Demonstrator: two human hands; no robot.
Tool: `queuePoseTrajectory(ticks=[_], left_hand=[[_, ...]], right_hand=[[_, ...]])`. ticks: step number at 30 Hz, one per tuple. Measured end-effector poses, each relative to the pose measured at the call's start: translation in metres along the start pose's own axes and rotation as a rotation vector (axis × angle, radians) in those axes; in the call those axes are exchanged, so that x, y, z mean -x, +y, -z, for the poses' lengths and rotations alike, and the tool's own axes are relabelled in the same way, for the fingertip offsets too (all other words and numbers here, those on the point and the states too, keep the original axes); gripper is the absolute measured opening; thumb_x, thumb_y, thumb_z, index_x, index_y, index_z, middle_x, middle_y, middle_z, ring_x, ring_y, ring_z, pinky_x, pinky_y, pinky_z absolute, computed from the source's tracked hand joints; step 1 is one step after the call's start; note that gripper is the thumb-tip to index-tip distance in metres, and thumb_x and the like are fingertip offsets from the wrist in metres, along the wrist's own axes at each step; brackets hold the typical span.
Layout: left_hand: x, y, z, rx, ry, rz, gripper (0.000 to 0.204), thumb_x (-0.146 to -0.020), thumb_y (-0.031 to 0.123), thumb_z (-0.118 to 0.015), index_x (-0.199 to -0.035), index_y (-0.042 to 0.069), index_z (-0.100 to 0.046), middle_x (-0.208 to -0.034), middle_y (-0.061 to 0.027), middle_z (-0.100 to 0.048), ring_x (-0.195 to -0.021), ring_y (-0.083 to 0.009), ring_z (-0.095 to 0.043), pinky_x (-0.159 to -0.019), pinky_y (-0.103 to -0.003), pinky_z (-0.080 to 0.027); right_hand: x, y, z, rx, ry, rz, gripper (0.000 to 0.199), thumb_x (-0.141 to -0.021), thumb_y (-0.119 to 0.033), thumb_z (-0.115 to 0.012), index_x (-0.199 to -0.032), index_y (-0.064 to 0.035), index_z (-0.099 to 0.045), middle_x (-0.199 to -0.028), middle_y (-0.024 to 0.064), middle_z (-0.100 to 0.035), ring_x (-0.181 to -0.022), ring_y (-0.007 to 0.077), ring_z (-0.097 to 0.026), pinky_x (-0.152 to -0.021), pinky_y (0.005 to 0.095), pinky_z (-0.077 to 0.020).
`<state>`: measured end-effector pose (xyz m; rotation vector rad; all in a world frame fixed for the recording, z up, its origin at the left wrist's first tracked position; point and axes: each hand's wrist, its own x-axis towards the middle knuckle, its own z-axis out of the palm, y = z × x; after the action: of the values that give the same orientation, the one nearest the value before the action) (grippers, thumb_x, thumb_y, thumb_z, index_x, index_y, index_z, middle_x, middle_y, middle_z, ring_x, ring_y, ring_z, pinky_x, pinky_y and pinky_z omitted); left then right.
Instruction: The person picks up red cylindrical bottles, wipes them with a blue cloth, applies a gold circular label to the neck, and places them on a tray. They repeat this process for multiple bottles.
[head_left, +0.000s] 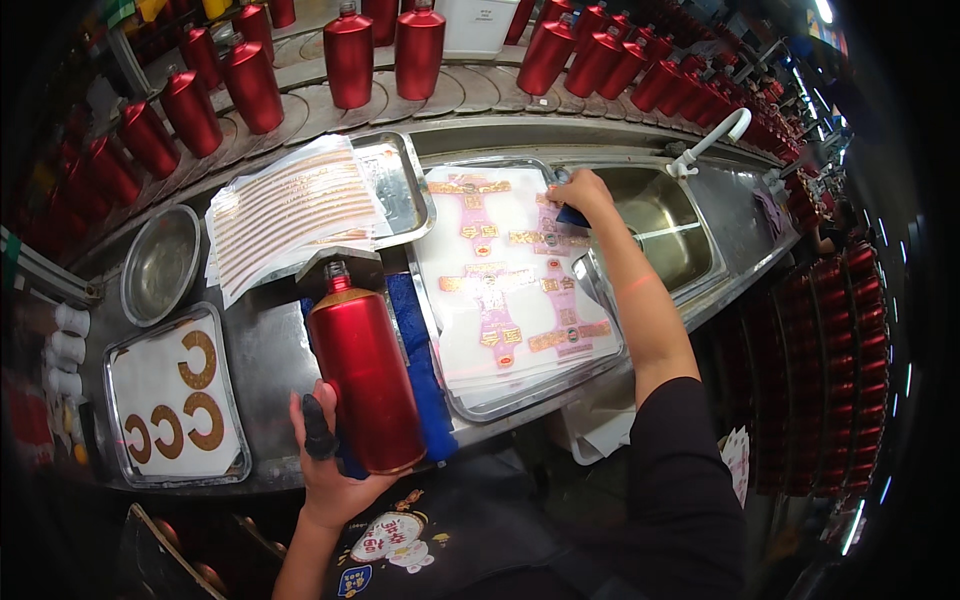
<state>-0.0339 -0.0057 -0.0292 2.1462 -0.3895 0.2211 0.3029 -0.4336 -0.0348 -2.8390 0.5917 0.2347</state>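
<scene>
A glossy red bottle (365, 375) with a gold ring below its open neck stands tilted near the counter's front edge. My left hand (335, 470) is closed around its lower part, a black cover on one finger. To the right lies a metal tray (480, 408) with wet white sheets bearing pink and gold decals (490, 280). My right hand (580, 190) reaches to this tray's far right corner, its fingers bent together. Under them shows a small dark-blue flat piece (572, 216), which they seem to grip; the fingertips are partly hidden.
Strip-decal sheets (300, 205) overlap another tray (412, 190) behind the bottle. Left are a metal bowl (160, 265) and a tray with gold C-shaped decals (205, 420). A blue cloth (425, 400) lies beside the bottle. A sink (660, 220) and tap (710, 140) stand right; red bottles (420, 50) line the conveyor.
</scene>
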Motion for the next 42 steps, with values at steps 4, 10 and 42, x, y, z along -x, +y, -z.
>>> queuePoseTrajectory(ticks=[4,10,42], left_hand=[[-0.005,0.001,0.001,0.026,-0.023,-0.012,0.131,-0.065,0.019,-0.096,-0.161,0.006,-0.008,-0.159,-0.0199,-0.034,-0.137,-0.0312,-0.049,-0.112,-0.042,-0.043],[-0.006,0.008,-0.002,-0.185,0.024,0.003,0.121,-0.071,0.042,-0.09,-0.158,0.0,-0.018,-0.16,-0.0239,-0.031,-0.146,-0.0333,-0.039,-0.121,-0.059,-0.01],[-0.004,0.012,0.016,0.854,0.267,0.412,0.061,-0.101,0.012,-0.056,-0.155,0.001,-0.029,-0.144,-0.0201,-0.054,-0.138,-0.0246,-0.048,-0.112,-0.037,-0.038]], right_hand=[[0.014,0.02,-0.01,-0.187,0.337,0.076,0.038,-0.071,-0.034,-0.079,-0.096,-0.0059,-0.075,-0.094,0.0137,-0.075,-0.091,0.0328,-0.072,-0.082,0.0413,-0.0551],[0.104,-0.003,0.0,-0.696,0.468,0.596,0.009,-0.089,-0.005,-0.072,-0.094,0.002,-0.071,-0.084,0.0005,-0.07,-0.077,0.0045,-0.059,-0.071,0.021,-0.0491],[0.252,-0.154,-0.008,-0.982,-0.523,1.05,0.019,-0.088,-0.014,-0.077,-0.099,-0.0004,-0.07,-0.086,0.0039,-0.071,-0.08,0.0083,-0.066,-0.073,0.0243,-0.0528]])
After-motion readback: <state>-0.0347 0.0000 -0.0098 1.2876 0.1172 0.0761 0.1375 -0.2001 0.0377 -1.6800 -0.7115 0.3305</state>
